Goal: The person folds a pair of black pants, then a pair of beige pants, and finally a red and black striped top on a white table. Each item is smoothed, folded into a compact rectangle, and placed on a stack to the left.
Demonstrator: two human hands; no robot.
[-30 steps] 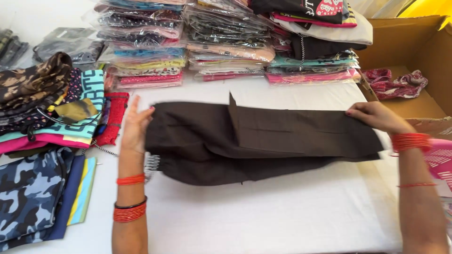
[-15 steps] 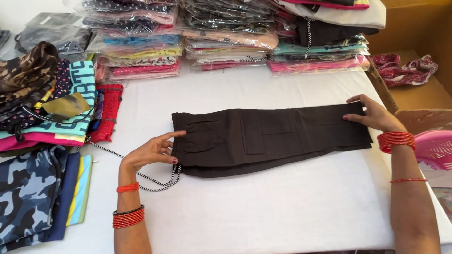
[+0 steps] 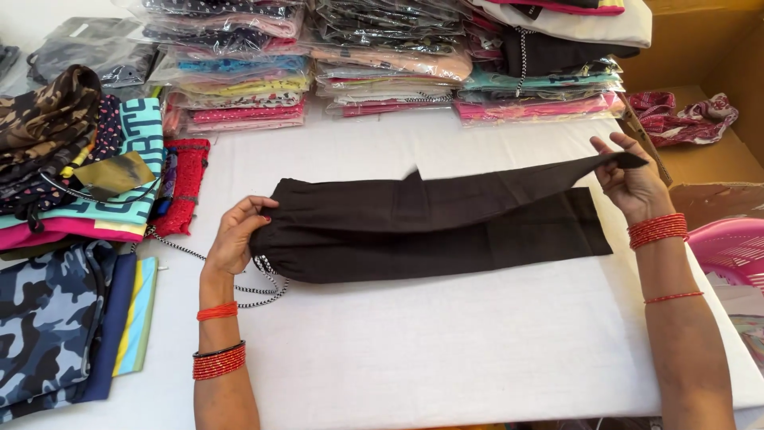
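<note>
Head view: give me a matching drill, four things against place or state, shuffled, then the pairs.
Things:
1. left hand
2. right hand
3. cardboard box
4. pink basket

Place or state:
A. far right corner, patterned red cloth inside
B. grips the dark trousers at the drawstring waist
C. right edge, below the box
D. lifts the top leg's hem off the table

Pairs: 1-B, 2-D, 3-A, 4-C

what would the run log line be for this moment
left hand: grips waistband end of dark brown trousers | right hand: lifts upper leg's hem | lower leg: flat on white table
</note>
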